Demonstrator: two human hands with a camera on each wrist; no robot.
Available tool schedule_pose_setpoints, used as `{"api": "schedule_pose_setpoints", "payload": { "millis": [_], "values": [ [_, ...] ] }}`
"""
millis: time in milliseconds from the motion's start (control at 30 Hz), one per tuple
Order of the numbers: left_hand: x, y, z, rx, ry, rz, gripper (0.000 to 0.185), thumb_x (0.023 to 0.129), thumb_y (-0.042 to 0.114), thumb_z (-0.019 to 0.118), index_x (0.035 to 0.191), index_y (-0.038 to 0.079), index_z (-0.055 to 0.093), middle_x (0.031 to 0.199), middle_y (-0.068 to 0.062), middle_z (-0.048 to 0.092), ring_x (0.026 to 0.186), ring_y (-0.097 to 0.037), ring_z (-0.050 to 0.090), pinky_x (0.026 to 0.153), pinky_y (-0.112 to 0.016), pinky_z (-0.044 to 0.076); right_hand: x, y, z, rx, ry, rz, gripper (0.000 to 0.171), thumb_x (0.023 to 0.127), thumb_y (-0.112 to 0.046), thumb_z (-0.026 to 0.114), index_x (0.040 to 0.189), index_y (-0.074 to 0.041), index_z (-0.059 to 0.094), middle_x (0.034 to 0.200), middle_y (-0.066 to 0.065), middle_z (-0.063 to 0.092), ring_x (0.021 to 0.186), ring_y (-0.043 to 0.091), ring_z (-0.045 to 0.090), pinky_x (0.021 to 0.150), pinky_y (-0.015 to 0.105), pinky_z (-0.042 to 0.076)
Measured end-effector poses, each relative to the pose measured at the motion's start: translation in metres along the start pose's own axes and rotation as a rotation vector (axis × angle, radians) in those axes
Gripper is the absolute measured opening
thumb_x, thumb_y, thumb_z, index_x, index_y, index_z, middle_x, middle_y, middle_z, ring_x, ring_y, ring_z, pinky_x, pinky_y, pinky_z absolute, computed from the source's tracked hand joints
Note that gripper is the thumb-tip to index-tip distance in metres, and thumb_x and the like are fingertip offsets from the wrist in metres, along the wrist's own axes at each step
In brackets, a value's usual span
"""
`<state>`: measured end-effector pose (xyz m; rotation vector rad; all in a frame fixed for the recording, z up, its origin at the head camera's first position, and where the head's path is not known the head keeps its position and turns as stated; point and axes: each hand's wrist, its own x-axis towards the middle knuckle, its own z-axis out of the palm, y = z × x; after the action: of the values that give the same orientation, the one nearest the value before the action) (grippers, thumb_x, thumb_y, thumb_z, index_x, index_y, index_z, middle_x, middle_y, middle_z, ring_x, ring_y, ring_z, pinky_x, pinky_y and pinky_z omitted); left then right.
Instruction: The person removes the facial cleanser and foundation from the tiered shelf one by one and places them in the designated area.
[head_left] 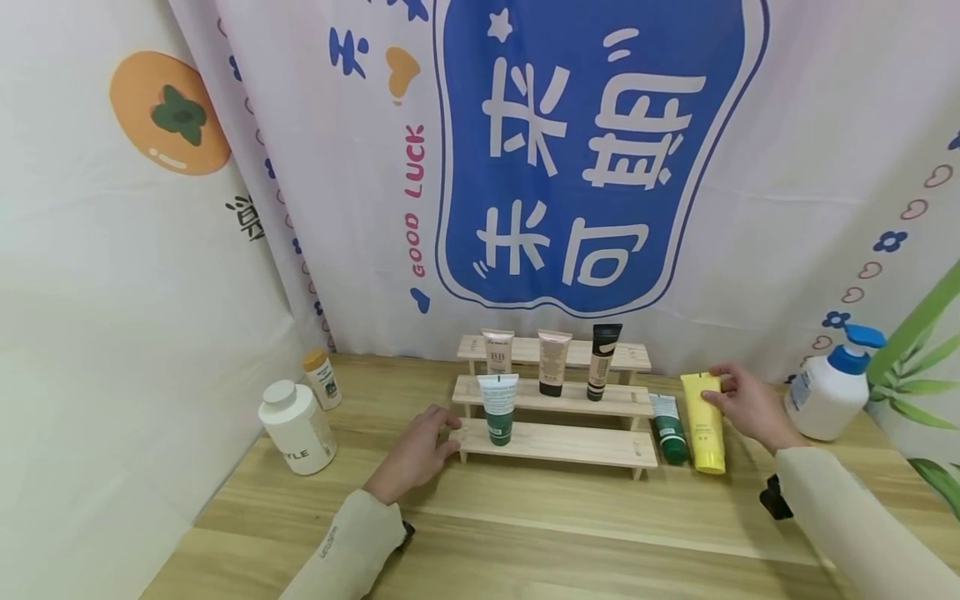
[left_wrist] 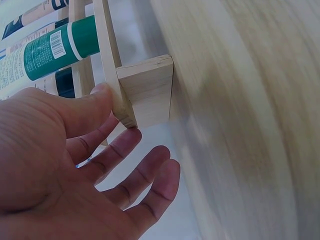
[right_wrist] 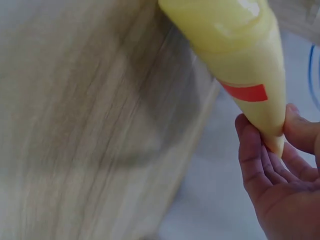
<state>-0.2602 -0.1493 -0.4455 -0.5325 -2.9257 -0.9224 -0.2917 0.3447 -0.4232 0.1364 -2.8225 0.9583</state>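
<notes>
A three-step wooden rack (head_left: 555,446) stands on the wooden table (head_left: 525,517). My left hand (head_left: 420,448) rests against the rack's left end, thumb on its side board (left_wrist: 145,90), fingers straight. A white-and-green tube (head_left: 498,407) stands on the lowest step. Two beige tubes (head_left: 553,361) and a black-capped one (head_left: 602,360) stand higher up. My right hand (head_left: 746,404) pinches the crimped top of a yellow tube (head_left: 705,423) standing cap-down right of the rack; the pinch shows in the right wrist view (right_wrist: 280,135). A dark green tube (head_left: 667,427) stands beside it.
A white jar (head_left: 296,427) and a small orange-capped bottle (head_left: 322,379) stand at the table's left. A white pump bottle with a blue top (head_left: 828,392) stands at the right. A printed cloth backdrop (head_left: 585,150) hangs close behind the rack.
</notes>
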Motion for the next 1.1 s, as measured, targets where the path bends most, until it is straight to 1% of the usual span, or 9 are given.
{"api": "schedule_pose_setpoints", "payload": {
  "millis": [267,333,433,533,633,733,933,1033,1100],
  "values": [
    [0.0,0.001,-0.001,-0.005,-0.008,0.004,0.022,0.092,0.012,0.064,0.113,0.008,0.059,0.113,-0.005,0.053,0.1,-0.023,0.05,0.08,-0.039,0.045,0.015,0.018,0.01,0.015,-0.109,0.112,0.046,0.094,-0.021,0.061,0.123,0.012,0.046,0.109,0.033,0.054,0.093,0.04,0.057,0.069,0.043,0.05],
    [0.001,0.001,-0.001,-0.001,-0.008,0.0,0.022,0.092,0.013,0.063,0.113,0.008,0.059,0.113,-0.004,0.053,0.1,-0.022,0.05,0.081,-0.039,0.045,0.016,0.02,0.012,0.004,-0.113,0.137,0.045,0.093,-0.021,0.062,0.12,0.013,0.048,0.107,0.032,0.055,0.092,0.038,0.057,0.069,0.042,0.05],
    [0.001,0.001,-0.001,0.002,-0.011,-0.002,0.022,0.092,0.013,0.063,0.113,0.008,0.059,0.113,-0.004,0.053,0.099,-0.021,0.049,0.08,-0.038,0.044,0.016,0.022,0.012,-0.013,-0.095,0.142,0.041,0.092,-0.02,0.064,0.113,0.013,0.052,0.103,0.03,0.057,0.088,0.036,0.057,0.068,0.041,0.049],
    [0.0,0.001,-0.001,-0.002,-0.012,-0.003,0.022,0.093,0.013,0.063,0.113,0.008,0.058,0.114,-0.004,0.053,0.099,-0.021,0.049,0.08,-0.038,0.044,0.013,0.022,0.013,-0.021,-0.075,0.15,0.034,0.091,-0.018,0.064,0.104,0.012,0.056,0.092,0.024,0.06,0.077,0.029,0.059,0.061,0.037,0.048],
    [0.0,0.001,-0.001,-0.006,-0.013,-0.003,0.021,0.093,0.013,0.063,0.113,0.008,0.058,0.114,-0.004,0.053,0.099,-0.02,0.049,0.08,-0.038,0.044,0.011,0.022,0.013,0.009,-0.077,0.169,0.028,0.09,-0.015,0.063,0.099,0.011,0.057,0.082,0.018,0.062,0.065,0.023,0.06,0.054,0.034,0.048],
    [0.0,0.002,-0.002,-0.007,-0.011,-0.002,0.021,0.092,0.013,0.063,0.112,0.008,0.058,0.113,-0.005,0.053,0.099,-0.021,0.049,0.081,-0.038,0.044,0.009,0.022,0.013,0.038,-0.087,0.192,0.027,0.091,-0.013,0.062,0.1,0.012,0.056,0.078,0.016,0.062,0.059,0.021,0.06,0.052,0.033,0.05],
    [0.0,0.001,-0.002,-0.003,-0.006,-0.001,0.02,0.092,0.012,0.063,0.111,0.008,0.059,0.112,-0.005,0.053,0.098,-0.021,0.049,0.08,-0.038,0.044,0.009,0.019,0.014,0.035,-0.095,0.219,0.03,0.092,-0.013,0.061,0.105,0.012,0.054,0.081,0.017,0.061,0.06,0.019,0.06,0.053,0.032,0.05],
    [0.0,0.001,-0.001,-0.002,-0.005,0.001,0.02,0.092,0.012,0.063,0.111,0.008,0.059,0.112,-0.006,0.053,0.097,-0.021,0.049,0.079,-0.037,0.044,0.007,0.017,0.012,0.008,-0.108,0.217,0.032,0.093,-0.017,0.059,0.105,0.012,0.054,0.076,0.013,0.061,0.058,0.019,0.06,0.053,0.032,0.048],
    [0.0,0.002,-0.001,-0.004,-0.005,-0.001,0.02,0.092,0.012,0.063,0.111,0.008,0.059,0.112,-0.006,0.053,0.096,-0.021,0.049,0.079,-0.037,0.044,0.005,0.012,0.008,-0.026,-0.117,0.216,0.036,0.094,-0.022,0.057,0.106,0.012,0.054,0.076,0.013,0.062,0.061,0.021,0.059,0.055,0.033,0.047]
  ]
}}
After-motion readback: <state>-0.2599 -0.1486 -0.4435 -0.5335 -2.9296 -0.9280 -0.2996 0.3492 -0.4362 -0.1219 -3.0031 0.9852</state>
